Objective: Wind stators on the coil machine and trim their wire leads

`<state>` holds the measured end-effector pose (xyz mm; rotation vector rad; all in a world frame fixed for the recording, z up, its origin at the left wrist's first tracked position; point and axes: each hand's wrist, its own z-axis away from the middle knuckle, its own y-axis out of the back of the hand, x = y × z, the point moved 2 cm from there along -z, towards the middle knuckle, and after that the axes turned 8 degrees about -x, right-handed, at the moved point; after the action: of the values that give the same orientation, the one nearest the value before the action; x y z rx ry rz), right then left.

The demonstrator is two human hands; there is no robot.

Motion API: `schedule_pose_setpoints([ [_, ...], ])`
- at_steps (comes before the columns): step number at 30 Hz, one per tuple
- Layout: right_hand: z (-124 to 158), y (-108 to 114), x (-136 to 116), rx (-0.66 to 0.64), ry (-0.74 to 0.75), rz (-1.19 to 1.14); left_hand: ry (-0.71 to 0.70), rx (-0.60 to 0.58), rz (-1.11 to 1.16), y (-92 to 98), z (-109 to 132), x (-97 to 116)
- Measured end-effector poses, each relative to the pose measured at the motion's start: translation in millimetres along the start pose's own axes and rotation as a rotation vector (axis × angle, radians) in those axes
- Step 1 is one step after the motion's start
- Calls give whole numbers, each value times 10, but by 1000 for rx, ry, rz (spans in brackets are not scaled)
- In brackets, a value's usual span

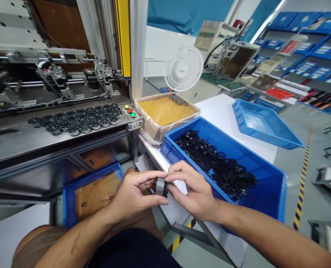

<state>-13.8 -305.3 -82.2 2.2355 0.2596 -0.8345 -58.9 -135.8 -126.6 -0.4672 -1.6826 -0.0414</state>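
Grey and black, a ring (161,187) is clamped by left hand (136,191) and right hand (195,191); towards two o'clock, a bin (268,193) is placed.

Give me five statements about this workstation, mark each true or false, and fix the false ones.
1. The left-hand grip and right-hand grip hold one round part between them. True.
2. The black pieces are heaped in a red bin. False: that bin is blue.
3. The three buttons on the control box are all white. False: they are yellow, red and green.
4. A white fan shows beyond the carton. True.
5. The metal worktop is bare. False: many parts cover some of it.
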Motion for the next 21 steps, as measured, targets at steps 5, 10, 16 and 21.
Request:
schedule_pose_setpoints([
  [5, -3, 22, -6, -36, 78, 45, -28, 47, 45, -8, -12, 5],
  [10, 6, 9, 0, -74, 196, 215, -57, 89, 15, 8, -12, 95],
  [16, -5, 16, 27, -66, 271, 339, -85, 74, 51, -13, -12, 132],
  [21, -10, 37, 37, -64, 300, 372, -55, 63, 82, -16, -5, 108],
])
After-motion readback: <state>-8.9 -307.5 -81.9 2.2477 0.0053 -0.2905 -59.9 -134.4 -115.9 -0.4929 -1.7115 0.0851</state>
